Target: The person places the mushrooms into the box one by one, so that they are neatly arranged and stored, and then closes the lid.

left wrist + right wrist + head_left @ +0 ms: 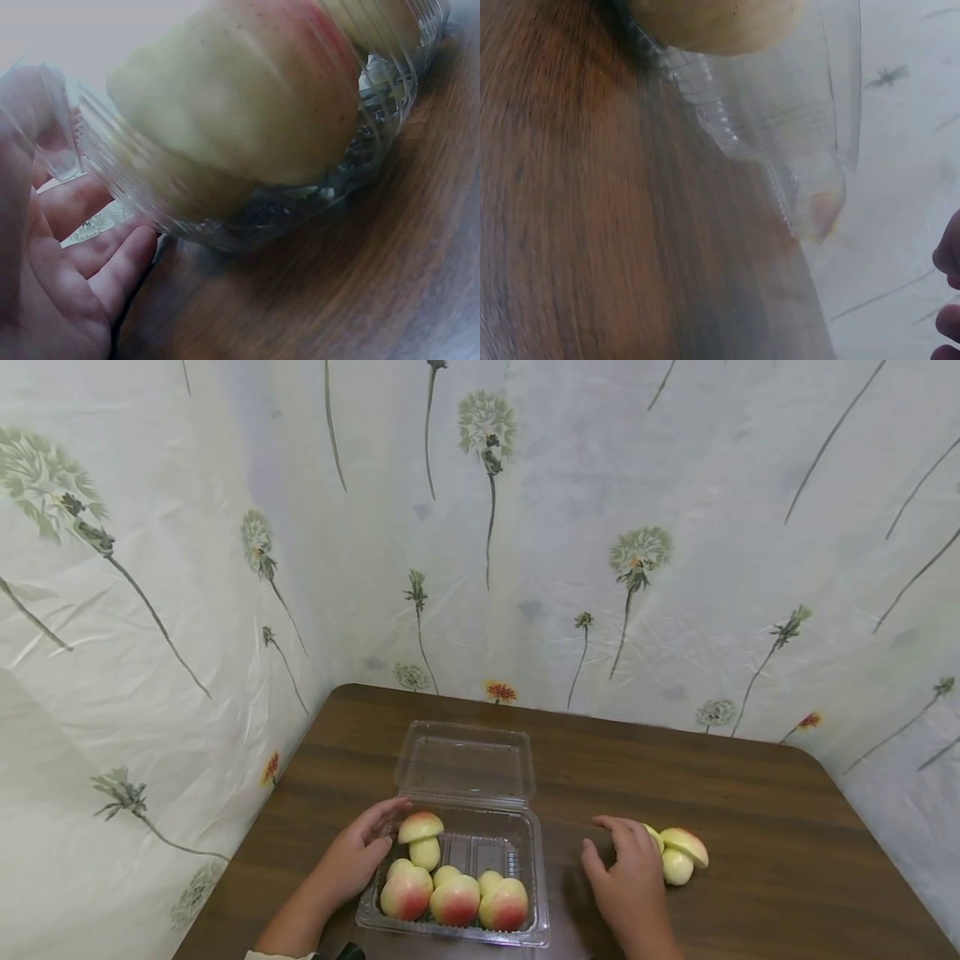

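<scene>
Around you hangs the flower-printed sheet (547, 527), behind and to the left of the brown wooden table (787, 877). On the table sits your clear plastic box (537, 877), its hinged lid (465, 764) folded back, away from you. Your left hand (356, 852) is at the box's left wall, fingertips touching the plastic, thumb and fingers apart. Your right hand (626, 868) is to the right of the box, thumb apart from loosely bent fingers, just beside 2 mushroom-shaped pieces (681, 857), 1 of them mostly hidden by that hand. Inside the box, 3 front pieces (455, 903) line up with red-tinged caps facing you; 1 upright piece (422, 839) stands behind the leftmost.
</scene>
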Available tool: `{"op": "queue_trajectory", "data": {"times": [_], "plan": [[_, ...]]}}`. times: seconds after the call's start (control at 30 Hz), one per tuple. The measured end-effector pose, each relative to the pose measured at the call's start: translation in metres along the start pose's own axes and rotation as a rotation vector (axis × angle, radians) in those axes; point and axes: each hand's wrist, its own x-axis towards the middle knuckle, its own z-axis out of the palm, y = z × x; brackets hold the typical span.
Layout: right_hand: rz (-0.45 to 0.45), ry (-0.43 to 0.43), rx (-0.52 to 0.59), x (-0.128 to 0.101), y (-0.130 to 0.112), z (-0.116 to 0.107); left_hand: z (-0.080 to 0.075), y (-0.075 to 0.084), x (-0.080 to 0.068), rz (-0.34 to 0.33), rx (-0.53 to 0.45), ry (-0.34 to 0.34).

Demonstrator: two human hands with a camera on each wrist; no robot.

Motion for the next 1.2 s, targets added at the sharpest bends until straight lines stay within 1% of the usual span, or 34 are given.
{"op": "queue_trajectory", "data": {"times": [0.1,0.23,0.33,0.43,0.53,0.67,0.77,1.0,1.2], "plan": [[0.036,-0.002,-0.002,0.000,0.003,-0.002,0.000,0.001,-0.001,0.000,-0.004,-0.001],[0.086,0.022,-0.009,0.001,0.007,-0.005,0.000,0.000,-0.001,0.016,0.001,-0.010],[0.090,0.043,-0.017,0.001,0.012,-0.006,0.000,-0.001,0.000,0.011,0.008,-0.002],[0.093,0.058,-0.016,0.002,0.015,-0.005,0.000,-0.002,0.000,-0.012,0.012,0.012],[0.131,0.052,-0.014,0.002,0.017,-0.005,0.000,-0.002,0.000,-0.022,0.010,0.014],[0.178,0.032,-0.016,0.001,0.018,-0.004,0.000,-0.002,0.000,0.000,0.018,0.004],[0.180,0.031,-0.019,0.001,0.018,-0.003,0.000,-0.002,-0.001,0.009,0.024,0.000],[0.203,0.029,-0.045,0.000,0.018,-0.005,-0.001,-0.001,0.000,-0.008,0.035,-0.005],[0.196,0.016,-0.065,-0.001,0.019,-0.004,0.000,-0.002,-0.001,-0.015,0.034,-0.002]]}}
